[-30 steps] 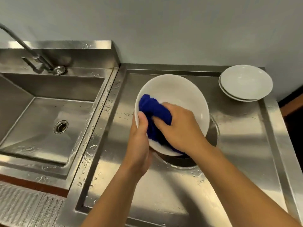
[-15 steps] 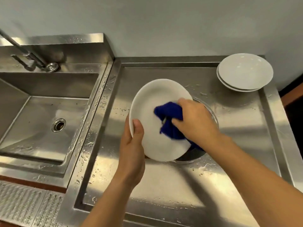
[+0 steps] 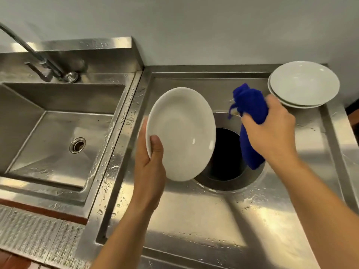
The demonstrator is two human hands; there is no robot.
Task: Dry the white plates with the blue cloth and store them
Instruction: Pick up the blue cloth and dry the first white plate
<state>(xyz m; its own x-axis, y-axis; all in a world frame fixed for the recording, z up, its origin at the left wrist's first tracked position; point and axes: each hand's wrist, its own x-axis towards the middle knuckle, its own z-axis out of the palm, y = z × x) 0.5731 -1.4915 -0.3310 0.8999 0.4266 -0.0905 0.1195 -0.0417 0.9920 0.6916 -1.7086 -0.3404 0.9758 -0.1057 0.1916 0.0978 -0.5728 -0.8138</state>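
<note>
The blue cloth (image 3: 250,121) has come off the white plate (image 3: 181,133) and now hangs apart, bunched in the closed right hand (image 3: 272,131) near the stacked plates (image 3: 304,84). The left hand (image 3: 149,167) grips the tilted plate's rim above the counter (image 3: 194,220), thumb on its face.

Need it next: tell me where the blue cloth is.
The blue cloth is bunched in the right hand, above the round counter opening, between the held plate and stacked plates.

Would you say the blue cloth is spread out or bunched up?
Bunched up: the blue cloth is crumpled in the right hand, one end hanging down.
</note>
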